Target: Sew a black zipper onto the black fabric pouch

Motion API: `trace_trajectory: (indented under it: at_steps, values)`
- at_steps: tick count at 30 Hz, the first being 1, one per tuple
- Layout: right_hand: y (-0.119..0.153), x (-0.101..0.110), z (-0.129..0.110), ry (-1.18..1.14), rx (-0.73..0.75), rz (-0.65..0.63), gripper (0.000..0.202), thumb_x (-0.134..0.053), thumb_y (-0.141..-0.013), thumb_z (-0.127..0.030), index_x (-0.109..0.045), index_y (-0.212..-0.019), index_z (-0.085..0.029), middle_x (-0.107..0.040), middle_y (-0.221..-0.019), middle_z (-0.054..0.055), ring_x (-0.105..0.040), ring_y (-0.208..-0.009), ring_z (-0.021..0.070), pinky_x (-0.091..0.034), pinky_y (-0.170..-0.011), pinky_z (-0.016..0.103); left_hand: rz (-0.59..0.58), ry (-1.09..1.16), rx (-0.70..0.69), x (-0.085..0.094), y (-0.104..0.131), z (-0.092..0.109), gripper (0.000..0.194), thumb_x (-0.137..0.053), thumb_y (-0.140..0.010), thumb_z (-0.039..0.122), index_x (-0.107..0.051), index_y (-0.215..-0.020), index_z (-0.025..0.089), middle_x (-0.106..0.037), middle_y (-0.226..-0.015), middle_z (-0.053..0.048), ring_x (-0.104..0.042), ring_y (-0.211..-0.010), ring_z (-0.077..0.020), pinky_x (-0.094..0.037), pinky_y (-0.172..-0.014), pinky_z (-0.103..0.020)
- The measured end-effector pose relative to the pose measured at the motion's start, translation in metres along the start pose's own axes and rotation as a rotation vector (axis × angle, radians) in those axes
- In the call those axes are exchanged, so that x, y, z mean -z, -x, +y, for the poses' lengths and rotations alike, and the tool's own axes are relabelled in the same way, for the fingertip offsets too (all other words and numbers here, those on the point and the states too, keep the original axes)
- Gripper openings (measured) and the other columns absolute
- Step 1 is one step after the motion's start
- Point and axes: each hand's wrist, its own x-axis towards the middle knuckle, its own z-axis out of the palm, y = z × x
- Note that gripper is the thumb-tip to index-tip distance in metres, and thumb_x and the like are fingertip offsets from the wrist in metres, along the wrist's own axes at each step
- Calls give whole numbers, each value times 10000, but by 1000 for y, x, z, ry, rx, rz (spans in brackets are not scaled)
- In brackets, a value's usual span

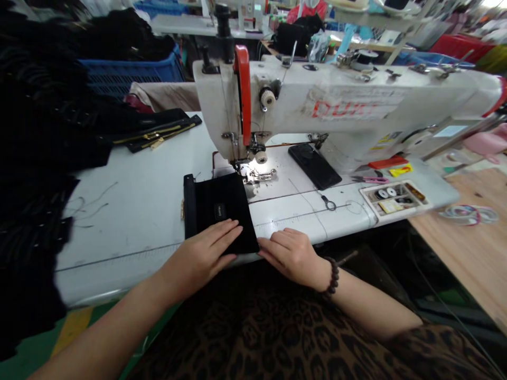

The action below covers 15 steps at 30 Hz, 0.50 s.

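A black fabric pouch piece [209, 198] with a small label and a zipper strip along its left side lies on the sewing machine table. Its far right edge is by the needle area of the white sewing machine [293, 95]. My left hand [206, 250] rests on the near part of the piece, palm down, fingers stretched out. At the near right corner, my right hand [293, 256] touches the fabric with its fingertips, fingers bent together. A dark beaded bracelet [333, 276] is on the right wrist. Whether the fabric corner is pinched is partly hidden.
Black zippered pieces [158, 129] and a large dark fabric heap [35, 148] lie to the left. A phone [315, 166] sits under the machine arm. Farther right are a bobbin tray [394, 199], pink-handled snips [372, 180] and a wooden table [475, 232]. A blue crate [127, 76] stands behind.
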Motion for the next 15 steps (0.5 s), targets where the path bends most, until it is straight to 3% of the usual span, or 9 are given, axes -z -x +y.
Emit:
trace_trajectory:
  at_steps: [3, 6, 9, 12, 15]
  values:
    - [-4, -1, -2, -30, -92, 31, 200, -471, -871, -270, -592, -907, -116, -543, -666, 30, -457, -596, 136, -353, -566, 265, 68, 66, 150, 2, 0, -2, 329, -359, -903, 247, -537, -1121, 77, -592, -1088, -115, -577, -976, -192, -482, -875, -299]
    - [-10, -4, -4, -59, -157, -16, 268, -485, -859, -302, -559, -1028, -108, -567, -760, 56, -494, -677, 159, -396, -617, 276, 132, 150, 460, 7, -2, -5, 370, -375, -879, 366, -611, -991, 104, -649, -944, -83, -620, -822, -198, -506, -777, -277]
    - [-19, -8, -5, -51, -212, -104, 369, -523, -831, -289, -487, -1151, -110, -573, -952, 99, -512, -822, 199, -426, -696, 314, 145, 274, 721, 20, -7, -6, 436, -379, -843, 463, -611, -981, 120, -656, -868, -50, -610, -736, -199, -497, -669, -262]
    - [-35, -12, -2, -65, -333, -158, 438, -544, -806, -259, -431, -1198, -99, -543, -1075, 132, -488, -944, 232, -428, -792, 364, 190, 291, 799, 40, -20, -7, 422, -387, -820, 469, -606, -973, 143, -629, -731, -8, -570, -628, -177, -444, -564, -239]
    - [-57, -18, 8, -121, -421, -180, 474, -569, -775, -225, -413, -1198, -77, -538, -1071, 156, -468, -985, 254, -414, -838, 405, 245, 201, 765, 61, -37, -9, 365, -399, -811, 458, -614, -894, 175, -612, -719, 3, -548, -620, -175, -406, -559, -249]
